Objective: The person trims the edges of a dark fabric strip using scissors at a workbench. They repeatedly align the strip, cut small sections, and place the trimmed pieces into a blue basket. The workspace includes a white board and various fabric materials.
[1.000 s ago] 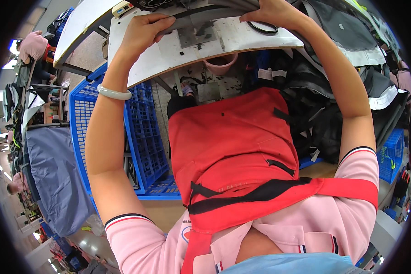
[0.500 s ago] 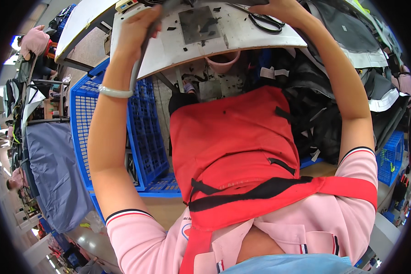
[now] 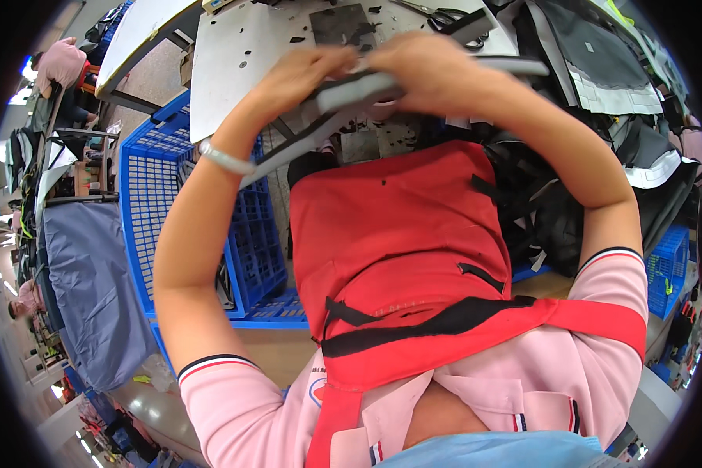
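Beyond the red cloth apron (image 3: pixel 398 210), hands (image 3: pixel 308 74) (image 3: pixel 429 74) hold a narrow grey strip (image 3: pixel 352 93).

"How was the light?"
"Bright, fairly even; the white tabletop (image 3: pixel 249 39) looked pale, black fabric (image 3: pixel 558 222) sank into shadow."
"Glare?"
"Small lamps (image 3: pixel 9 287) burned white near the left rim; the floor (image 3: pixel 154 413) shone."
"Sharp?"
"Not everywhere: the left hand (image 3: pixel 304 76) and right hand (image 3: pixel 425 74) smeared with motion (the red apron (image 3: pixel 398 210) looked crisp), and the blue crate (image 3: pixel 144 187) bowed toward the black edge."
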A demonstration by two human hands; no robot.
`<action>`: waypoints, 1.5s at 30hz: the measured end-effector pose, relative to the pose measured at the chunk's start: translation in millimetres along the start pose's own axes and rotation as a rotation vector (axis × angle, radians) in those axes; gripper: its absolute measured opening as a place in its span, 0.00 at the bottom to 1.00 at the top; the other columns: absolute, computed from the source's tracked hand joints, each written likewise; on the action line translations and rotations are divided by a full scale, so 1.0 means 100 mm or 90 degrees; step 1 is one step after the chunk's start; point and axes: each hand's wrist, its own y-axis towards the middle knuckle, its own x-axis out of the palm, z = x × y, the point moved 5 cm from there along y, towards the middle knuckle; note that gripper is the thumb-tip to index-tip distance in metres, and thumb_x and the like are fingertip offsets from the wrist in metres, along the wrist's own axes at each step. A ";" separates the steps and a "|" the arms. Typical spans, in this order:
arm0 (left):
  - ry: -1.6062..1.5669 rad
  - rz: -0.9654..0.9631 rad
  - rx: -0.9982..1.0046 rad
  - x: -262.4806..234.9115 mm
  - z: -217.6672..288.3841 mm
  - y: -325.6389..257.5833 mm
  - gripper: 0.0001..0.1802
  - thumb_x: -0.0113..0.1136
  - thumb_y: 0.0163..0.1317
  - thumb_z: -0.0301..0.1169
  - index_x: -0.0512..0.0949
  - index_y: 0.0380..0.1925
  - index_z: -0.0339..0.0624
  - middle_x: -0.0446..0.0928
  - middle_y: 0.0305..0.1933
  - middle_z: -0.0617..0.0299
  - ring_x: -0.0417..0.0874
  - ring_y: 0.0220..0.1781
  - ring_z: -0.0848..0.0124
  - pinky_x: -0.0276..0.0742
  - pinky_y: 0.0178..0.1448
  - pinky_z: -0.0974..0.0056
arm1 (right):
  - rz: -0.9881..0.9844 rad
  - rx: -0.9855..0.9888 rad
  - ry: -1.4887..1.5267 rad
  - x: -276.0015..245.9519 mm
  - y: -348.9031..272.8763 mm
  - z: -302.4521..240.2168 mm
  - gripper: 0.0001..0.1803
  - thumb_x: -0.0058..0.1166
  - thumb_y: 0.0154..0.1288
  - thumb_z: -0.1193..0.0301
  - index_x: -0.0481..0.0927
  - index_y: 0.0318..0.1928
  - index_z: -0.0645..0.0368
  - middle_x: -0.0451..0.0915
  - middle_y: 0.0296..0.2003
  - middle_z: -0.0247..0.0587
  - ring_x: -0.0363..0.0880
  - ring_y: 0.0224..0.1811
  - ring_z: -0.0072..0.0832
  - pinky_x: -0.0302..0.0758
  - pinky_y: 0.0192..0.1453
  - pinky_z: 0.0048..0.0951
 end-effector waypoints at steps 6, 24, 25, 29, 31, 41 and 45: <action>-0.093 -0.029 -0.206 -0.01 -0.27 -0.49 0.24 0.56 0.68 0.48 0.83 0.45 0.37 0.76 0.26 0.68 0.71 0.27 0.82 0.67 0.33 0.74 | -0.157 0.334 0.239 -0.71 -0.43 0.66 0.31 0.65 0.49 0.65 0.75 0.53 0.65 0.82 0.37 0.53 0.80 0.41 0.37 0.74 0.51 0.36; 0.070 0.229 -0.047 -0.72 0.04 0.15 0.18 0.67 0.59 0.39 0.85 0.41 0.35 0.79 0.25 0.65 0.72 0.24 0.80 0.68 0.30 0.73 | 0.013 0.267 0.301 -0.71 -0.24 1.21 0.21 0.64 0.49 0.66 0.77 0.44 0.62 0.81 0.32 0.36 0.75 0.37 0.23 0.72 0.46 0.29; 0.066 0.230 -0.044 -0.73 0.04 0.15 0.18 0.67 0.60 0.39 0.85 0.41 0.35 0.79 0.25 0.65 0.72 0.24 0.80 0.68 0.30 0.73 | 0.006 0.264 0.295 -0.71 -0.22 1.22 0.21 0.64 0.49 0.65 0.77 0.44 0.61 0.80 0.32 0.36 0.75 0.37 0.23 0.72 0.46 0.29; 0.092 0.247 -0.052 -0.80 0.01 0.15 0.18 0.66 0.60 0.41 0.86 0.41 0.37 0.77 0.22 0.66 0.70 0.23 0.81 0.65 0.28 0.73 | 0.026 0.260 0.284 -0.75 -0.17 1.20 0.20 0.65 0.49 0.65 0.78 0.42 0.61 0.80 0.32 0.37 0.76 0.37 0.24 0.72 0.46 0.30; 0.099 0.245 -0.055 -0.83 -0.03 0.18 0.18 0.65 0.61 0.42 0.86 0.41 0.39 0.76 0.20 0.66 0.70 0.22 0.82 0.62 0.26 0.73 | 0.026 0.246 0.278 -0.76 -0.12 1.27 0.20 0.65 0.49 0.65 0.78 0.41 0.62 0.81 0.32 0.37 0.76 0.37 0.24 0.72 0.46 0.30; 0.045 0.286 -0.030 -0.97 -0.19 0.14 0.16 0.63 0.63 0.41 0.86 0.42 0.40 0.76 0.22 0.68 0.69 0.22 0.83 0.62 0.26 0.75 | 0.105 0.296 0.294 -0.79 -0.33 1.44 0.26 0.67 0.49 0.65 0.79 0.49 0.62 0.82 0.38 0.39 0.77 0.41 0.25 0.72 0.51 0.28; 0.122 0.260 -0.056 -1.04 -0.24 -0.10 0.15 0.59 0.66 0.37 0.84 0.43 0.36 0.79 0.27 0.68 0.73 0.27 0.82 0.68 0.32 0.75 | 0.091 0.266 0.355 -0.68 -0.47 1.23 0.26 0.67 0.49 0.67 0.78 0.50 0.62 0.82 0.37 0.37 0.76 0.41 0.23 0.73 0.50 0.28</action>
